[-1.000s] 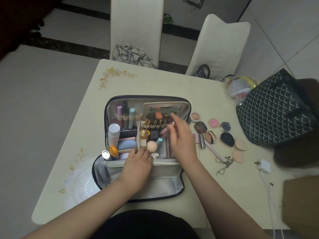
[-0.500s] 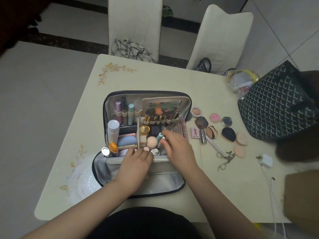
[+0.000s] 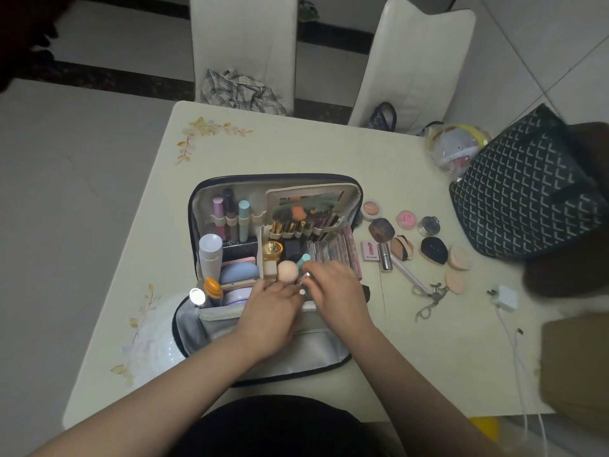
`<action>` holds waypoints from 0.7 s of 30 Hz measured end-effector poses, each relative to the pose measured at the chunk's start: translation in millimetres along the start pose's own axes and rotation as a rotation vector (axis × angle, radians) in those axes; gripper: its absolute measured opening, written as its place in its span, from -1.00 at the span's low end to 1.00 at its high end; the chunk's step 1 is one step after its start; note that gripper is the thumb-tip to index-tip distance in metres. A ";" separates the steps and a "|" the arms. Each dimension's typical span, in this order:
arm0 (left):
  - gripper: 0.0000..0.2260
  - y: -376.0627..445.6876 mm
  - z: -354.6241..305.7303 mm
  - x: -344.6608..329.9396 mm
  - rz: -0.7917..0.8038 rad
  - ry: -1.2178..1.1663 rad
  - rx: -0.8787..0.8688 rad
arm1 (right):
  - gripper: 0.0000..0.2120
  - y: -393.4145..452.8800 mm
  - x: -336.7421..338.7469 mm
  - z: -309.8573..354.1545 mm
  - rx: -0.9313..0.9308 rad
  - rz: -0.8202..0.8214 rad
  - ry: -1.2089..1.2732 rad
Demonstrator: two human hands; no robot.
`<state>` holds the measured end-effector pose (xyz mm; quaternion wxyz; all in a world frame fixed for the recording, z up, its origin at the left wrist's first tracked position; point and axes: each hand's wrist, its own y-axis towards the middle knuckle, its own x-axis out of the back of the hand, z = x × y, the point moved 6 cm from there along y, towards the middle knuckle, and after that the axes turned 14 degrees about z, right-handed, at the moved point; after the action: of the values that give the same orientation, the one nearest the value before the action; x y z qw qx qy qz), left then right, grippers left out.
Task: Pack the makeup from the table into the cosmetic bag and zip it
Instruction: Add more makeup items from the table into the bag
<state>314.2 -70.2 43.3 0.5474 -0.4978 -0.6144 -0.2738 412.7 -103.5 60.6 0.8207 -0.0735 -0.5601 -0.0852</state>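
The grey cosmetic bag with the dark zip edge (image 3: 263, 351) lay wide open on the pale surface (image 3: 296, 143). It was already quite full of tubes, brushes and a round peach sponge (image 3: 287, 272). The left hand (image 3: 268, 316) rested on the near edge of the bag; I could not tell if its grip held anything. The right hand (image 3: 334, 286) had its grip closed on a small silver tube (image 3: 307, 276), just over the bag. A lot was left: the little round pots (image 3: 405, 219), the silver lipstick (image 3: 385, 257) and the metal lash curler (image 3: 431, 300) lay beside the bag. The zip was not closed yet.
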 end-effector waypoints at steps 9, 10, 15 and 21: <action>-0.62 0.8 7.7 0.8 -0.003 0.012 0.063 | -0.75 12.1 -5.3 1.5 -0.022 0.038 -0.197; -0.62 1.2 6.7 -0.8 0.003 0.028 0.073 | -0.71 13.4 -8.0 2.7 -0.027 0.055 -0.238; -0.66 2.5 -1.2 -0.3 -0.007 0.119 0.117 | -0.76 7.1 -7.7 0.8 -0.019 0.061 -0.060; -0.71 -6.2 2.0 0.4 -0.087 0.102 0.111 | -0.91 7.9 -11.6 1.2 0.013 0.172 -0.011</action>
<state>307.8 -70.5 44.5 0.5922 -0.4249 -0.6212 -0.2877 409.2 -94.9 50.0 0.8223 -0.1165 -0.5569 -0.0105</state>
